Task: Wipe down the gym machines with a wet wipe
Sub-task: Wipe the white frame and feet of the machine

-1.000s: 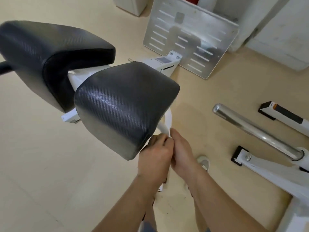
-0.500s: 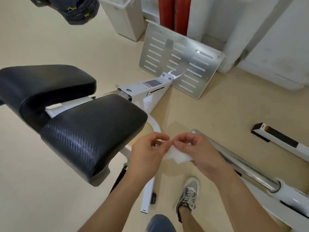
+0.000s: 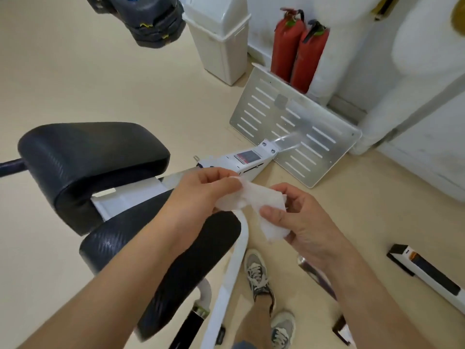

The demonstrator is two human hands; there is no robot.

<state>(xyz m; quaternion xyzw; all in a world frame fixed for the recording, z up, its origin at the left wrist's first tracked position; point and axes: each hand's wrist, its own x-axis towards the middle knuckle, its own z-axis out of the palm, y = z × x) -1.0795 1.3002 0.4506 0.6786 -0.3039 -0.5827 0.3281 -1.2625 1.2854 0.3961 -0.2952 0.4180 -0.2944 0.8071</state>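
Black, white and red over a beige floor (image 3: 75,71)
Black weave-patterned pads (image 3: 100,152), white wet wipe (image 3: 251,197), red fire extinguishers (image 3: 286,44), silver slotted footplate (image 3: 276,114).

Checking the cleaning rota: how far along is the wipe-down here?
Done: hard to say; the near black pad shows a faint sheen, perhaps from wiping. In hand: the left hand and right hand pinch the wet wipe between them, touching no pad, seemingly refolding it. Left: the slotted footplate and far pad show no sign either way.
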